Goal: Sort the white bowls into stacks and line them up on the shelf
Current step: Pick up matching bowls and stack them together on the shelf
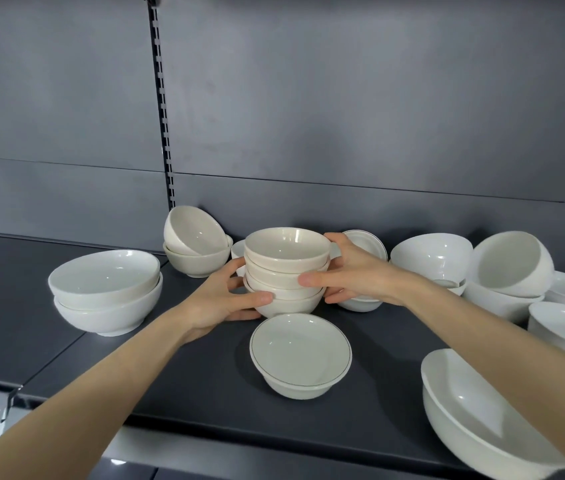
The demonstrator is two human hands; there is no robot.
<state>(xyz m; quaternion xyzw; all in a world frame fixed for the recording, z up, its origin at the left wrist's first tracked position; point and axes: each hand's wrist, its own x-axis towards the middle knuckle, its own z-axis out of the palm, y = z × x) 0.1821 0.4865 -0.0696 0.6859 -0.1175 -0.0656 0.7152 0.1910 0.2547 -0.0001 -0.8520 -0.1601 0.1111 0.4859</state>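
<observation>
A stack of several small cream bowls (286, 271) stands mid-shelf. My left hand (220, 299) grips its lower left side, thumb across the bottom bowl. My right hand (350, 271) grips its right side, thumb on the middle bowls. Just in front sits a single white bowl with a thin dark rim line (300, 353). To the left, two large white bowls (106, 292) are nested. Behind them a cream bowl lies tilted in another cream bowl (196, 245). Partly hidden behind my right hand is a rimmed bowl pile (367, 244).
The dark grey shelf (187, 382) has a front edge near the bottom. On the right are several more white bowls: a nested pair (430, 258), a tilted bowl on a stack (509, 268), and a big bowl (475, 410) at the lower right. A grey back panel rises behind.
</observation>
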